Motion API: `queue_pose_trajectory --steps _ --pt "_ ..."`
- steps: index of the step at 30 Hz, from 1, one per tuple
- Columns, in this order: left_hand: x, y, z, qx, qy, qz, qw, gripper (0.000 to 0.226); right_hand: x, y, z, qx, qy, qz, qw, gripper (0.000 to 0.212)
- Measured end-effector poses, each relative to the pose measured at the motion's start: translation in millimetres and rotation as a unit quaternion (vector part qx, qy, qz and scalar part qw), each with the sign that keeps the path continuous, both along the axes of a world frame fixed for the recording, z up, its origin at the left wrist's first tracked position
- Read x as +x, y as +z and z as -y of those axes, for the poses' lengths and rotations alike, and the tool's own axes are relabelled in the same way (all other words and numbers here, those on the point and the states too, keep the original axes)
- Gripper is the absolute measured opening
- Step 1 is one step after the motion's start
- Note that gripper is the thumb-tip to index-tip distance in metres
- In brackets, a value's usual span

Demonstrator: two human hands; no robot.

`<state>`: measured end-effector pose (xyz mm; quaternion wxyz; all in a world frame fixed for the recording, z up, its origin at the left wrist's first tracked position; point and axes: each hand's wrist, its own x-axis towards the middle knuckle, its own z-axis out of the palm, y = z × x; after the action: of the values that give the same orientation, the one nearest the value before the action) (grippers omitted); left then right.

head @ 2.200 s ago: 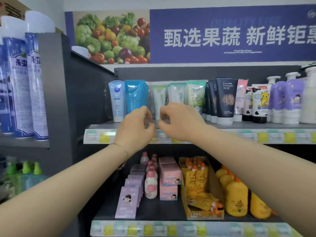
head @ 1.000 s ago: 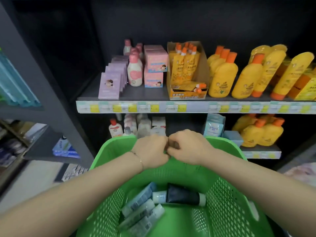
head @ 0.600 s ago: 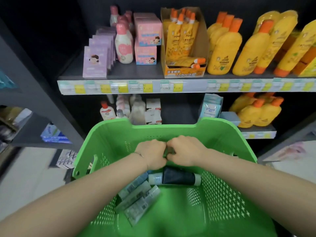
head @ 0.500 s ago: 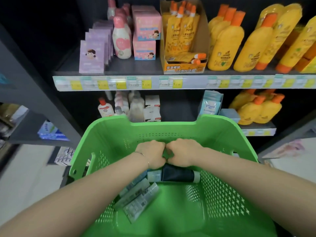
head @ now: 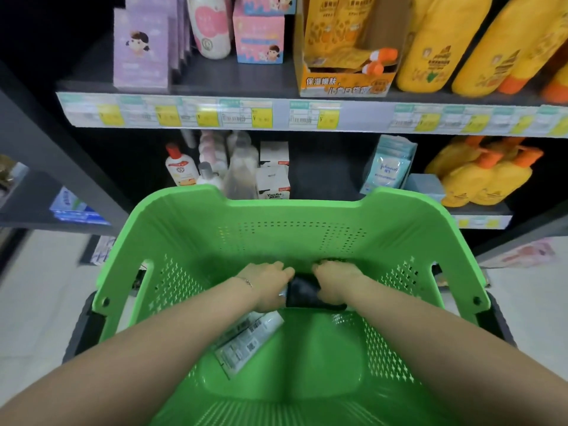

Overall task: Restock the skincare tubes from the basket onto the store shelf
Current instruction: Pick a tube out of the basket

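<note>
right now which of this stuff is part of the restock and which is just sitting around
Part of the job: green basket; dark tube, with left hand and right hand on it; pale tubes lying in the basket.
Just there: yellow bottles; purple boxes; orange display carton; wipes packs.

The green basket [head: 292, 238] carries dot and star perforations, one tube [head: 302, 295] is black, the other tubes [head: 249, 339] white with black barcodes, the bottles [head: 436, 50] yellow with orange caps [head: 519, 84], the boxes [head: 141, 50] lilac.
</note>
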<state>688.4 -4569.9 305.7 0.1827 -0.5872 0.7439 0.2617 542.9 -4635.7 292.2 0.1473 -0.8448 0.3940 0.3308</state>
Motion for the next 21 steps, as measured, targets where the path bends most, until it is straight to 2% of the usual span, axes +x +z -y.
queue_pose_trajectory --steps 6,8,11,13,17,21 --pt "0 0 3 0.006 0.005 0.023 1.0 0.039 8 -16 -3 -0.001 0.016 0.001 1.0 0.035" --pt "-1 1 4 0.004 -0.001 0.031 0.999 0.039 4 -27 -5 0.006 0.018 -0.012 1.0 0.043" --pt "-3 2 6 0.003 -0.003 0.034 0.999 0.041 -8 -46 -13 0.021 0.015 -0.043 0.999 0.074" --pt "-3 2 8 -0.001 0.0 0.033 0.999 0.042 -14 -51 -20 0.025 0.042 -0.072 0.996 0.088" --pt "-3 2 10 -0.006 0.005 0.034 0.999 0.042 -20 -54 -22 0.007 0.102 -0.085 0.991 0.088" --pt "-4 4 9 0.0 -0.005 0.044 0.999 0.044 -22 -59 -22 0.003 0.12 -0.096 0.988 0.087"
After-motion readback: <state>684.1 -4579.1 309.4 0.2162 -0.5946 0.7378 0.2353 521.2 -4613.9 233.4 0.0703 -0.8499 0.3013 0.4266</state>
